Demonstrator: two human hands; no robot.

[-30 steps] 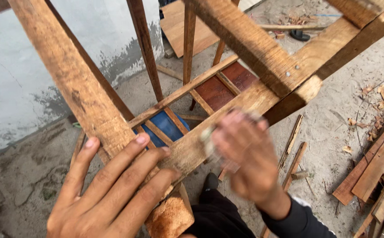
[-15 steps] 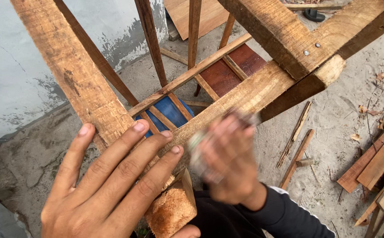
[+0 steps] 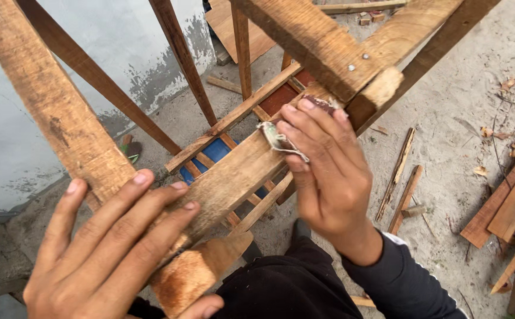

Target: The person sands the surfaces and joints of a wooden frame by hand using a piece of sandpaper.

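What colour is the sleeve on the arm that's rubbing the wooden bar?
The sleeve is dark navy to black, with a thin white edge at the cuff, shown in the head view.

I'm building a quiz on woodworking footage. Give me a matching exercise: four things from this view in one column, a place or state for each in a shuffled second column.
Things
1. left hand
2. right hand
3. worn sandpaper
4. loose planks

Places or states
A. lying on the sandy ground at the right edge
B. spread flat over the frame's corner joint
C. pinched under fingertips against the rail
D. pressing on the slanted wooden rail

Pairs: 1-B, 2-D, 3-C, 4-A
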